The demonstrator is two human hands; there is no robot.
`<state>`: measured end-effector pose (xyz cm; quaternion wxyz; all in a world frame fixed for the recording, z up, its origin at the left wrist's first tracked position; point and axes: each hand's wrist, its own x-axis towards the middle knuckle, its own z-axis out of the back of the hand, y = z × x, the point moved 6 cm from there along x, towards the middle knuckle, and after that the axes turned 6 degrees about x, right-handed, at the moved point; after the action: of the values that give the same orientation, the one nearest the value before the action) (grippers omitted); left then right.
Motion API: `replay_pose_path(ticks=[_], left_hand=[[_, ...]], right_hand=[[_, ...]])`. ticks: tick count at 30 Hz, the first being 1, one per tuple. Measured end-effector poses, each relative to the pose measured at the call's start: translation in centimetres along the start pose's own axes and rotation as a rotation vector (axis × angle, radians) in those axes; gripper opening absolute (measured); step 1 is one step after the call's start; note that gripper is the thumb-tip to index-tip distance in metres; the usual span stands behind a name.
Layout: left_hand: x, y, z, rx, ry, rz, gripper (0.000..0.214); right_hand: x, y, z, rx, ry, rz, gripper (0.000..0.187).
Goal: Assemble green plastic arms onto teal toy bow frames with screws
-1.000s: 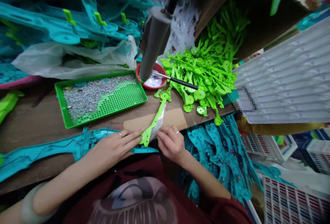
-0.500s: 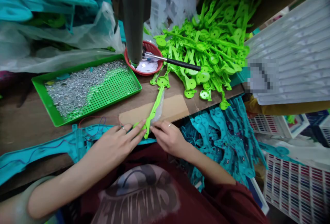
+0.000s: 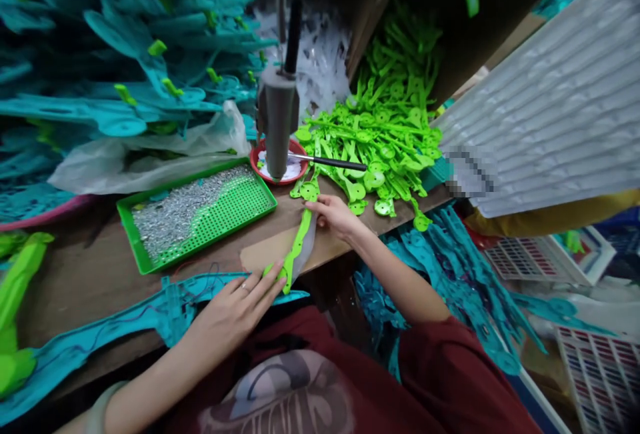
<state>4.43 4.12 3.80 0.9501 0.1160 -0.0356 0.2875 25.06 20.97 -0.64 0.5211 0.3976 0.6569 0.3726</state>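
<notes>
My left hand [image 3: 235, 304] lies flat with fingers stretched out, pressing the near end of a long lime-green plastic part [image 3: 297, 245] onto a long teal plastic piece [image 3: 125, 317] at the table's front edge. My right hand [image 3: 334, 214] has reached forward and its fingers pinch the far end of that green part, where a clear film lies beside it. Just beyond the right hand spreads a heap of lime-green parts [image 3: 385, 147].
A green perforated tray [image 3: 240, 204] holds small metal pieces. Behind it hangs a grey tool cylinder [image 3: 277, 121] over a red bowl [image 3: 260, 171] with a black-handled tool [image 3: 330, 162]. Teal parts are stacked at the left [image 3: 115, 74] and below the table's right [image 3: 440, 267]. White ribbed panel [image 3: 550, 121] at right.
My right hand has left the near end of the green part and moved forward to its far end. The left hand stays pressing the near end. The view has shifted.
</notes>
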Motion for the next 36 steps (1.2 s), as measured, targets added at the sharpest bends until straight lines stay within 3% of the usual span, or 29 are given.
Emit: replay_pose_path(ticks=[4, 7, 11, 14, 16, 23, 32, 36], left_hand=[[0.6, 0.3, 0.8, -0.077, 0.029, 0.105, 0.049], [2.1, 1.4, 0.9, -0.254, -0.018, 0.279, 0.038], [4.6, 4.0, -1.9, -0.689, -0.08, 0.577, 0.052], [6.6, 4.7, -4.4, -1.044, -0.021, 0.595, 0.05], [7.4, 4.9, -5.1, -1.184, 0.023, 0.583, 0.048], [7.5, 5.4, -5.4, -1.332, 0.082, 0.646, 0.049], [7.2, 4.9, -6.6, -1.506, 0.095, 0.697, 0.051], [6.6, 5.1, -6.2, -1.34, 0.041, 0.739, 0.049]], right_hand=[[-0.3, 0.4, -0.2, 0.008, 0.025, 0.054, 0.045], [-0.4, 0.5, -0.2, 0.005, 0.037, 0.074, 0.047], [0.2, 0.0, -0.3, 0.02, 0.016, 0.104, 0.047], [0.8, -0.6, -0.6, 0.055, 0.011, 0.121, 0.046], [0.9, -1.0, -0.8, 0.085, 0.028, 0.117, 0.045], [0.7, -1.6, -0.5, 0.204, 0.165, 0.024, 0.048], [0.6, -1.5, -1.0, 0.276, 0.277, 0.009, 0.046], [0.8, -1.9, -0.8, 0.259, 0.268, 0.007, 0.041]])
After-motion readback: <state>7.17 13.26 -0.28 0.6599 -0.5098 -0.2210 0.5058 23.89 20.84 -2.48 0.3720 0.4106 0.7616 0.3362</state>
